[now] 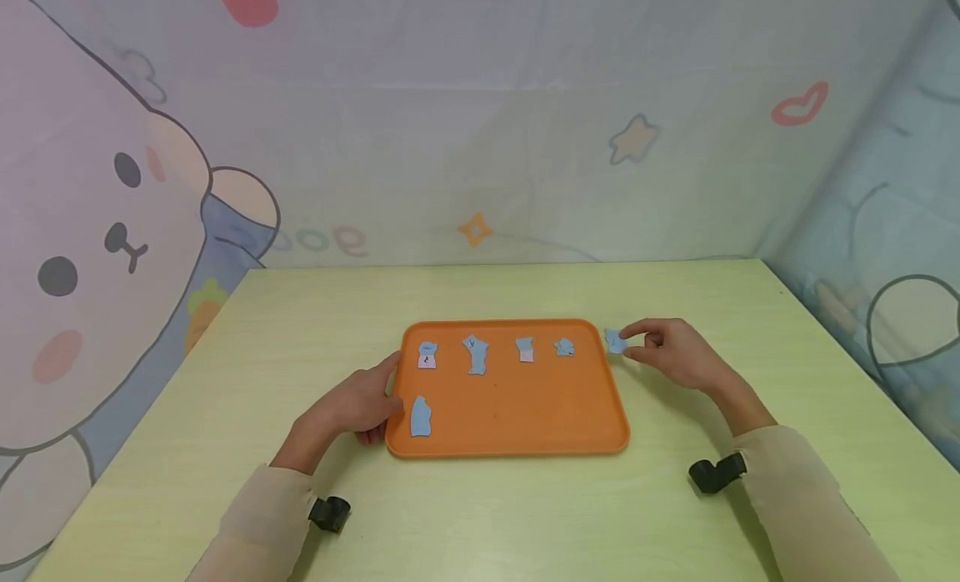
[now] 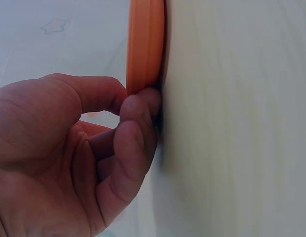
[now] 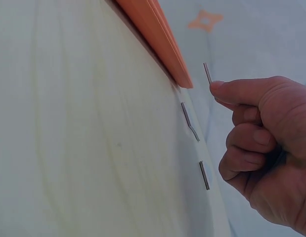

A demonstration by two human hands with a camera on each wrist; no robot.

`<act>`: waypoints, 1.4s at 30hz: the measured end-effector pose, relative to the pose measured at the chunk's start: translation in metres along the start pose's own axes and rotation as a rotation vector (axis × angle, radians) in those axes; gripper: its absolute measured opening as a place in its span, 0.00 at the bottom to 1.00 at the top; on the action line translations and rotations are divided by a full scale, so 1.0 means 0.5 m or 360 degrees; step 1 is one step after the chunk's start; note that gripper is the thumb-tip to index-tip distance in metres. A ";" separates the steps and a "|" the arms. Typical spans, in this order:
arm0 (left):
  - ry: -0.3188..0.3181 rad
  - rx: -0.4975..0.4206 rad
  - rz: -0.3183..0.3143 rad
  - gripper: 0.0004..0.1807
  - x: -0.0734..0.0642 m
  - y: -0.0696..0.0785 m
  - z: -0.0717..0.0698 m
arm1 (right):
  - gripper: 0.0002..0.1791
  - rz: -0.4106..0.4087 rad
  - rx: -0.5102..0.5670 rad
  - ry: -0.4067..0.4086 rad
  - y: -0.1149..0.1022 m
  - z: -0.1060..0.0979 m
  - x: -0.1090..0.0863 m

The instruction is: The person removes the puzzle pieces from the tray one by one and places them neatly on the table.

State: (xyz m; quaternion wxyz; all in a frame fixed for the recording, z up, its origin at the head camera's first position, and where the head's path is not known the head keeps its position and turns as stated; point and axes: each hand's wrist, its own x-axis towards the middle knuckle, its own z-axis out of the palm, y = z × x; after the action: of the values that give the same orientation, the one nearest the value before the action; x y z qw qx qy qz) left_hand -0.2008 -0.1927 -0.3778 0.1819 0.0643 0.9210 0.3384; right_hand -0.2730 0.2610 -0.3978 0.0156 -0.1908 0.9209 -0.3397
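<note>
Between right thumb and forefinger, my right hand (image 1: 673,351) pinches a small light-blue puzzle piece (image 1: 615,341), just off the right edge of an orange tray (image 1: 510,415). Seen from the right wrist, that puzzle piece (image 3: 207,72) is thin and edge-on, raised above the table. My left hand (image 1: 363,401) grips the tray's left edge, the thumb at its rim; the left wrist view shows fingertips (image 2: 130,140) against the tray's side (image 2: 145,44). Several irregular blue pieces lie apart on the tray: a row along the back, including a blue-and-white one (image 1: 427,355), and one (image 1: 421,417) at front left.
In the right wrist view, two thin pieces, one bent (image 3: 189,121) and one straight (image 3: 204,175), lie on the table beside the tray. The pale wooden table (image 1: 495,515) meets a printed cloth backdrop (image 1: 480,132) behind and at both sides.
</note>
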 end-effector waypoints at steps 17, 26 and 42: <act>-0.0016 -0.0006 0.0039 0.37 0.002 -0.002 -0.001 | 0.16 0.0043 -0.0075 0.0019 0.032 -0.028 -0.009; -0.0021 -0.0004 0.0018 0.38 0.003 -0.004 -0.002 | 0.18 0.0082 -0.0050 0.0036 0.047 -0.051 -0.018; -0.0010 0.0000 -0.0002 0.37 0.005 -0.006 0.001 | 0.19 0.0148 -0.0175 0.0078 0.081 -0.076 -0.029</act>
State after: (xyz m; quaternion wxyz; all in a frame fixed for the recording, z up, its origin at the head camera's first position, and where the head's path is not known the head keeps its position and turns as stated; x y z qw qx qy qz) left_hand -0.2031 -0.1941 -0.3808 0.1851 0.0648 0.9204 0.3381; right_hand -0.2791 0.3181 -0.3956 -0.0017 -0.1399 0.9461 -0.2921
